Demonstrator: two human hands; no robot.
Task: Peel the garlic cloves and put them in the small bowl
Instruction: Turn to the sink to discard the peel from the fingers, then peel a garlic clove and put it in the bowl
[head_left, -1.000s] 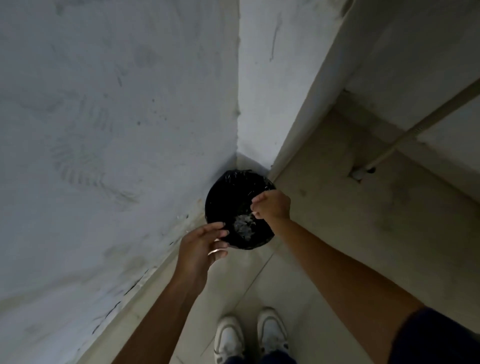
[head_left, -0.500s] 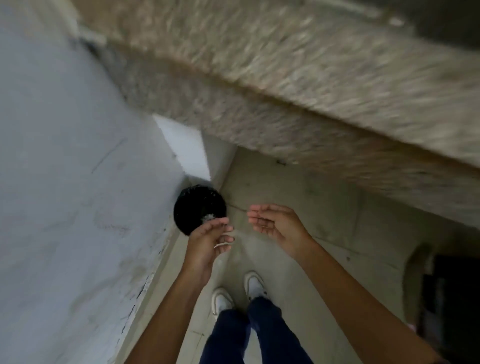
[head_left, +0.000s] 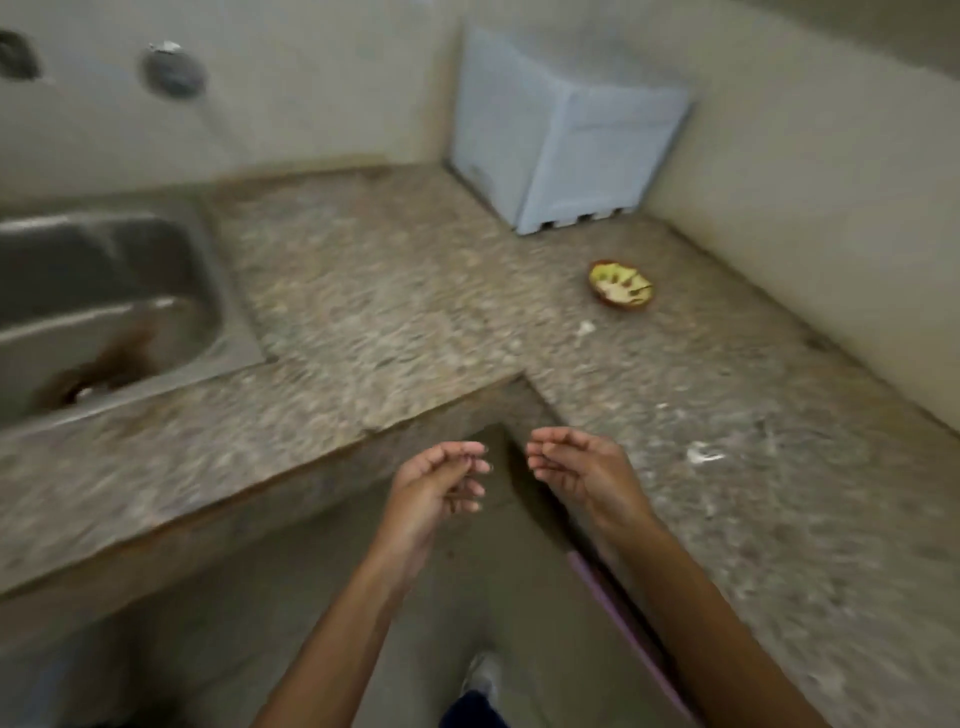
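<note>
A: Where is the small bowl (head_left: 621, 286) found?

B: It is set on the right wing of the stone counter (head_left: 395, 291), near the wall and well apart from both hands. Pale pieces are seen inside it, probably peeled garlic cloves, though the blur leaves that unsettled. A greenish lining is made out under them.

A: And what is held?

B: Nothing. The left hand (head_left: 436, 480) and the right hand (head_left: 579, 467) are raised side by side in front of the inner corner of the counter, fingers loosely curled and empty, apart from each other and from the counter.

A: What is judged to be the step in hand?

B: A return to the counter for whatever is left to peel. Two small white scraps (head_left: 704, 454) are spotted on the counter, one near the right hand, one just short of the bowl. Whether they are cloves or bits of skin cannot be told.

A: How is it done well?

B: Each scrap should be checked before anything is dropped in the bowl, so that only peeled cloves are added. The bowl is light-looking and near nothing that steadies it, so cloves are best lowered in, not tossed.

A: Other containers?

B: A steel sink (head_left: 104, 291) is sunk into the left wing, with a dark stain at its drain. A pale blue crate (head_left: 566, 140) is stood in the far corner; its contents are hidden.
</note>
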